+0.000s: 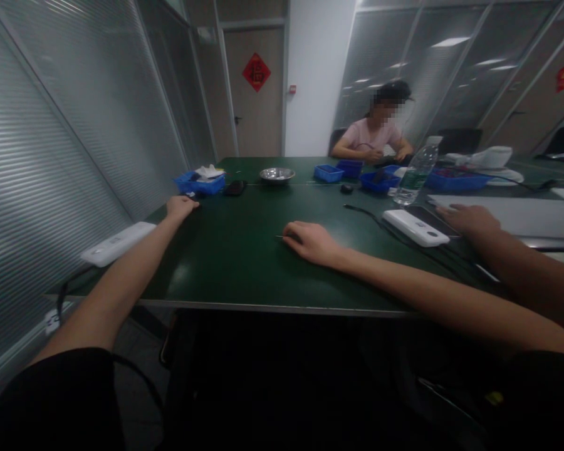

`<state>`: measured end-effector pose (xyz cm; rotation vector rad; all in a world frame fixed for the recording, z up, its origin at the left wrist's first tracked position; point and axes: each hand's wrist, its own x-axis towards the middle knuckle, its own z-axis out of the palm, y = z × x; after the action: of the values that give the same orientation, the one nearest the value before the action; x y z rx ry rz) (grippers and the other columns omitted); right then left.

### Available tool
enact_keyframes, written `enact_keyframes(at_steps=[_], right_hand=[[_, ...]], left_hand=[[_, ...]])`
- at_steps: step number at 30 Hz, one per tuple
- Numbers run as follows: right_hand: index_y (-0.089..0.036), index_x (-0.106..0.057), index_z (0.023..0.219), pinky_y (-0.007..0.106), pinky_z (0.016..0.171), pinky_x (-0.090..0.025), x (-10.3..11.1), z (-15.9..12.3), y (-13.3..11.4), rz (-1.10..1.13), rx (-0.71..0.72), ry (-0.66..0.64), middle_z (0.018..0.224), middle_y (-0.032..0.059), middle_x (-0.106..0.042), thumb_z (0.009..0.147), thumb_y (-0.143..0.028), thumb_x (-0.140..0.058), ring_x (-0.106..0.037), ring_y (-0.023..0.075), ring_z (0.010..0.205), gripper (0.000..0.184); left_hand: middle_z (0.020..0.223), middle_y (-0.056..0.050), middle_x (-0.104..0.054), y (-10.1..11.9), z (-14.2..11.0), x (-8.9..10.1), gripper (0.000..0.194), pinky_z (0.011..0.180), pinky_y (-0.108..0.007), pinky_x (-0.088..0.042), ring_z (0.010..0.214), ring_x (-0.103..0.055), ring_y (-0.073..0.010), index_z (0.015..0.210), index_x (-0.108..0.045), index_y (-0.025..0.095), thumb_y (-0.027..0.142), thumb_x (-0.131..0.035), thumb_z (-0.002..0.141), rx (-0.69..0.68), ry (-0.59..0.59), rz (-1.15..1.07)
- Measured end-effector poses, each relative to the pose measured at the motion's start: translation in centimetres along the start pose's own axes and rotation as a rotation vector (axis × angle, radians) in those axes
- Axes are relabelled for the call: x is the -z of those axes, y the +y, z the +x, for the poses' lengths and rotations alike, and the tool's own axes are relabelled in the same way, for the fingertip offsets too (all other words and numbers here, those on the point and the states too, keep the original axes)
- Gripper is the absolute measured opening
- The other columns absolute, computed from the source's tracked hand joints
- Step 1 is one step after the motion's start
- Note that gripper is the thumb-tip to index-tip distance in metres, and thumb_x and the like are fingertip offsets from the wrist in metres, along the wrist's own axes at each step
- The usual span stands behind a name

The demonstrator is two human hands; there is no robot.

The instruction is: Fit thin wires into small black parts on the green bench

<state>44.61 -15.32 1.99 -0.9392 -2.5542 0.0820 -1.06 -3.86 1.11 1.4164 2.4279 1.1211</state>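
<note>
My left hand [181, 207] reaches to the far left of the green table, just in front of a blue basket [184, 183]. Its fingers are bent together near a small dark thing; what they hold, if anything, is too small to make out. On the middle of the table rests my right hand [313, 243], fingers curled and closed. A thin, pale, needle-like piece [279, 237] sticks out from its fingertips to the left. White tissue [209, 171] lies in the blue basket.
Behind stand a shiny metal bowl [277, 176], a black phone [235, 188] and blue trays [328, 173]. To the right are a water bottle [418, 172], a white power bank [416, 228], cables and another person's hand [470, 219]. A person [373, 134] sits across.
</note>
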Motion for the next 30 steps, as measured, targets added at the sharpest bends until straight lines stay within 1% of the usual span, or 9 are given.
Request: enact_keyframes(at_steps=[8,11,14,17,20,23,26,28,30], right_hand=[[-0.021,-0.064,0.114,0.030,0.073,-0.045,0.0,0.0,-0.1,-0.003,-0.012,-0.008,0.109,0.0079,-0.071,0.104,-0.036,-0.054,-0.065,0.0202,0.089,0.021],[-0.021,-0.064,0.114,0.030,0.074,-0.044,0.0,0.0,-0.1,-0.009,-0.005,-0.005,0.109,0.0080,-0.071,0.104,-0.036,-0.054,-0.065,0.0205,0.089,0.021],[-0.020,-0.064,0.113,0.030,0.073,-0.044,-0.1,0.0,0.0,-0.020,-0.002,-0.002,0.108,0.0078,-0.071,0.104,-0.036,-0.054,-0.064,0.0200,0.087,0.021],[-0.020,-0.064,0.113,0.030,0.073,-0.044,-0.1,0.0,0.0,-0.024,-0.001,0.000,0.109,0.0076,-0.071,0.104,-0.036,-0.054,-0.064,0.0197,0.086,0.021],[-0.020,-0.064,0.114,0.030,0.073,-0.044,-0.1,0.0,0.0,-0.022,0.001,-0.002,0.109,0.0079,-0.071,0.104,-0.036,-0.053,-0.064,0.0200,0.087,0.022],[-0.020,-0.064,0.113,0.031,0.074,-0.045,-0.1,-0.1,0.0,-0.013,0.005,0.002,0.110,0.0080,-0.070,0.104,-0.036,-0.053,-0.064,0.0201,0.088,0.021],[-0.020,-0.064,0.113,0.031,0.075,-0.045,-0.1,-0.1,0.0,-0.005,0.008,0.008,0.108,0.0079,-0.070,0.104,-0.036,-0.053,-0.064,0.0202,0.089,0.021],[-0.020,-0.064,0.113,0.031,0.076,-0.045,0.0,-0.1,0.0,-0.002,0.006,0.015,0.107,0.0079,-0.070,0.104,-0.036,-0.053,-0.064,0.0201,0.089,0.021],[-0.020,-0.063,0.113,0.031,0.076,-0.045,0.0,-0.1,0.0,0.006,0.004,0.033,0.108,0.0080,-0.069,0.104,-0.035,-0.054,-0.063,0.0199,0.089,0.020]], left_hand=[[0.099,-0.013,-0.077,-0.4,-0.1,0.1,0.026,0.085,-0.031,-0.051,0.091,-0.070,-0.0252,0.098,-0.078,0.015,0.036,-0.073,0.084,-0.103,-0.033,0.060],[0.102,-0.014,-0.076,-0.1,-0.7,0.3,0.027,0.090,-0.033,-0.050,0.096,-0.069,-0.0269,0.099,-0.077,0.014,0.037,-0.065,0.091,-0.271,-0.035,0.219],[0.107,-0.019,-0.074,0.8,-1.8,0.4,0.033,0.096,-0.037,-0.048,0.105,-0.067,-0.0320,0.101,-0.076,0.013,0.039,-0.057,0.096,-0.410,-0.038,0.433],[0.110,-0.023,-0.072,1.7,-2.9,0.4,0.035,0.095,-0.040,-0.048,0.107,-0.067,-0.0371,0.103,-0.076,0.010,0.039,-0.057,0.096,-0.453,-0.051,0.577],[0.114,-0.022,-0.073,2.1,-3.2,0.6,0.031,0.095,-0.040,-0.049,0.111,-0.066,-0.0376,0.106,-0.078,0.012,0.033,-0.060,0.093,-0.476,-0.069,0.621],[0.115,-0.016,-0.075,2.3,-3.3,0.6,0.029,0.097,-0.040,-0.049,0.113,-0.066,-0.0352,0.108,-0.080,0.018,0.035,-0.060,0.094,-0.500,-0.080,0.562],[0.107,-0.012,-0.078,3.2,-4.0,-0.1,0.026,0.097,-0.040,-0.049,0.106,-0.069,-0.0320,0.102,-0.082,0.021,0.039,-0.066,0.092,-0.593,-0.133,0.380],[0.103,-0.010,-0.078,4.4,-5.3,-0.9,0.024,0.096,-0.039,-0.050,0.101,-0.071,-0.0290,0.099,-0.082,0.022,0.040,-0.071,0.090,-0.680,-0.245,0.182],[0.105,-0.008,-0.079,6.0,-7.4,-1.9,0.024,0.096,-0.038,-0.051,0.100,-0.071,-0.0263,0.099,-0.081,0.021,0.041,-0.074,0.088,-0.767,-0.409,-0.040]])
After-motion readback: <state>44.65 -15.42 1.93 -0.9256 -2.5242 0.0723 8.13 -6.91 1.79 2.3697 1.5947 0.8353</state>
